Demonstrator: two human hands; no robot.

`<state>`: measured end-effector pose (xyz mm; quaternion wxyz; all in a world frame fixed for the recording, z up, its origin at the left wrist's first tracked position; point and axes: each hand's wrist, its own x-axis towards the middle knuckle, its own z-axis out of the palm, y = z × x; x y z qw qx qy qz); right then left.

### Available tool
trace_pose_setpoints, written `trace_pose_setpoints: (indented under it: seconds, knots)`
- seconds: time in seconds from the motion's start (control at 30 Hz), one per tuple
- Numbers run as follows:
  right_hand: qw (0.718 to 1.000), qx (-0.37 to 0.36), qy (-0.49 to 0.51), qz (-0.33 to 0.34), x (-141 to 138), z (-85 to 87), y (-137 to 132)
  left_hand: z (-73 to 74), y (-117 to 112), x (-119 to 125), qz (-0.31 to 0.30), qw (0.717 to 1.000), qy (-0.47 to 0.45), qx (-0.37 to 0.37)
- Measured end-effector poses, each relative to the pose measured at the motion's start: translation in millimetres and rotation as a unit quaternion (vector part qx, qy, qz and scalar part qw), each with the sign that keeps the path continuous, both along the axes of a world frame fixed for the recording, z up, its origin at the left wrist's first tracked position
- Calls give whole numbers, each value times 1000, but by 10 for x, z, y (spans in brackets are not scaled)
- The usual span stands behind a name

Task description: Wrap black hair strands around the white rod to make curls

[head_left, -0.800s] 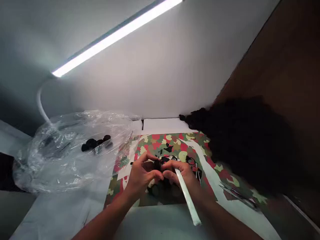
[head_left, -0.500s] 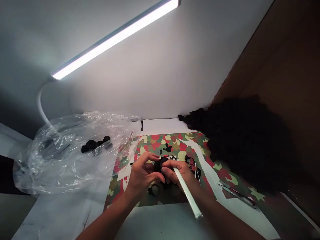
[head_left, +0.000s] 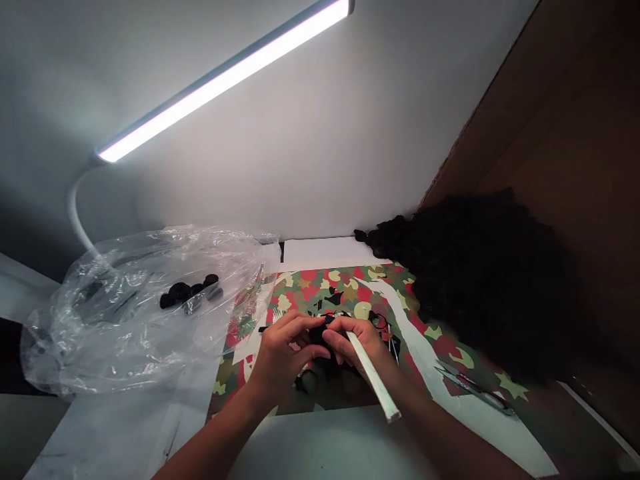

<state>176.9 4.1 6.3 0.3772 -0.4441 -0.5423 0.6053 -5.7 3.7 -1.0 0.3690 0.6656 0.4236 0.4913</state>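
Observation:
Between my two hands is a small black round piece (head_left: 319, 335), its details lost in the dark. My left hand (head_left: 284, 352) curves around it, with fingers on its upper side and the thumb below. My right hand (head_left: 364, 345) presses thumb and forefinger against its right edge. A long white flat stick (head_left: 374, 377) is also held in my right hand, its free end sloping down toward me. Under and behind my hands, several black scraps (head_left: 334, 298) and a black ring (head_left: 379, 321) lie on a camouflage-patterned sheet (head_left: 320, 275).
To the left lies a clear plastic bag (head_left: 140, 347) with several black round pieces (head_left: 180, 292). Scissors (head_left: 475, 387) rest on the sheet at right. A big heap of black material (head_left: 490, 287) leans by the brown cardboard (head_left: 575, 133). Overhead shines a lamp (head_left: 225, 80).
The black piece has been turned between my fingers; its ribbed side, visible before, no longer shows. The white stick's free end has shifted up slightly and my view has moved a little.

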Motion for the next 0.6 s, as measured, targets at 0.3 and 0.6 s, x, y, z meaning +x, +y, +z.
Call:
trace_pose_setpoints:
  seconds: [0.3,0.6]
  knots:
    - [987,-72,145,14,15,31,-24,85,17,-25,-53,962,-201,-179]
    - [977,-97,186,35,-2,31,-20,51,15,56,-13,925,-286,-248]
